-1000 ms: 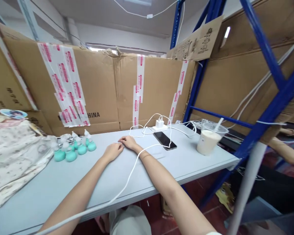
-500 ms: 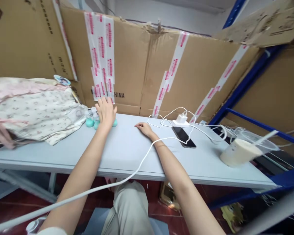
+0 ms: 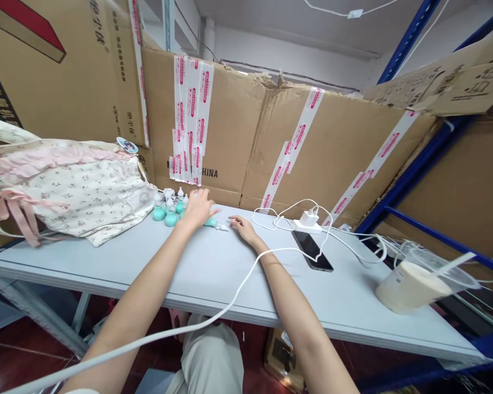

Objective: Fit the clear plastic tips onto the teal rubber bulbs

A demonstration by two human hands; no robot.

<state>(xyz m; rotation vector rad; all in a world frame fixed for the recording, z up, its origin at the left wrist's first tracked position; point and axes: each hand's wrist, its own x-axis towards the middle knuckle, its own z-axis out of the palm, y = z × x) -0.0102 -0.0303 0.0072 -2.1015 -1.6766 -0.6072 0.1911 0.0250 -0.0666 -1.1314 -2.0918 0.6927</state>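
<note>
The left grip (image 3: 198,210) arches palm-down with the thumb stuck out to the side; whether its fingers close on anything I cannot tell, since the back of the hand hides them. From under it a teal squeeze bottle (image 3: 210,222) lies on its side on the bench (image 3: 230,273), clear tip toward the right grip (image 3: 244,229), perhaps tipped over because its rounded base steadies it little. The right grip rests beside that tip, fingers loosely parted, nothing seen between them; it seems set down for support. Left of the left hand, upright bottles (image 3: 171,218) crowd together, probably to save room beside the floral bag (image 3: 78,183). Farther right, a phone (image 3: 312,250) lies near the power strip (image 3: 306,226), presumably for charging, though its connection is unclear.
</note>
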